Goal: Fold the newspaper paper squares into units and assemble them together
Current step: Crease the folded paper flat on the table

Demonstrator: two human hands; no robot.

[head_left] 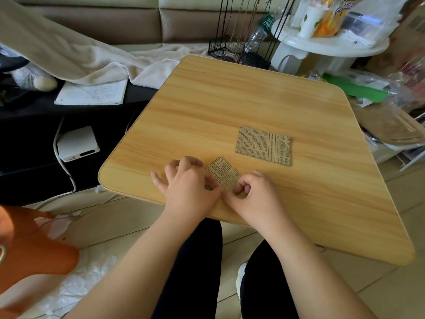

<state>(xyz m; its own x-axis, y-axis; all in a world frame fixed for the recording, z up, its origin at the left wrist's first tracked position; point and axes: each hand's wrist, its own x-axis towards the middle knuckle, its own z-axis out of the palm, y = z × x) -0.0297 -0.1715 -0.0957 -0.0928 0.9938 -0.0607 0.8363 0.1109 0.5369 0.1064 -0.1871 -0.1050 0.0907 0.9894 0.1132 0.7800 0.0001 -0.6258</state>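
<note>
A small folded piece of newspaper (222, 172) lies on the wooden table (230, 107) near its front edge, between my two hands. My left hand (188, 183) covers its left part, fingers curled, pinching the paper's edge. My right hand (255, 192) pinches the paper's lower right corner with curled fingers. A flat newspaper square (264, 145), possibly a small stack, lies further back and to the right, untouched. Much of the folded piece is hidden under my hands.
A sofa with a cream blanket (92, 58) and a notebook (92, 93) lie left of the table. A wire rack (239, 51) and a cluttered white round table (333, 42) stand behind. Plastic bags (391, 93) crowd the right edge. An orange object (30, 249) sits at lower left.
</note>
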